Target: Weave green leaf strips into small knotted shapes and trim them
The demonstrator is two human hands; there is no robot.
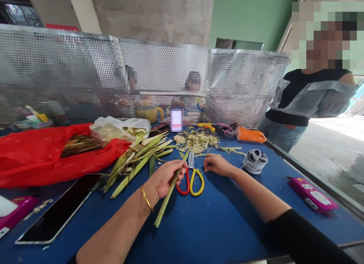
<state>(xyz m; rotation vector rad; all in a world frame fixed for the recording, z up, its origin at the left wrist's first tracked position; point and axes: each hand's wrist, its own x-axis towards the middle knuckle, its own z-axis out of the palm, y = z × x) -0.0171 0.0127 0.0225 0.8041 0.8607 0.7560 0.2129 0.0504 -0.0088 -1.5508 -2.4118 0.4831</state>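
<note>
Head view: noted nearest a gold bracelet (147, 199) on the left wrist, with a dark-screened device (61, 211) lying flat to its left on the blue table (227, 230). Found a pale green stalk (165, 206) held in the left hand (167, 177), pinched between thumb and curled fingers, lower end toward the wearer, upper end beside the scissors blades. Recorded a purple box (313, 195) at far right. Logged the scissors (191, 163) between the hands, blades together and pointing away. Observed the right hand (218, 165) low over the table, fingers bent inward; cannot tell of anything held there. Noted farther out a red bag (54, 165), a heap of stalks (136, 165) and a ball of grey yarn (256, 161). Listed beyond these shredded scraps (199, 141), an orange packet (250, 134) and an upright phone (176, 120) before a perforated metal screen (165, 63). Sighted at right, past the table edge, a standing person (307, 97).
</note>
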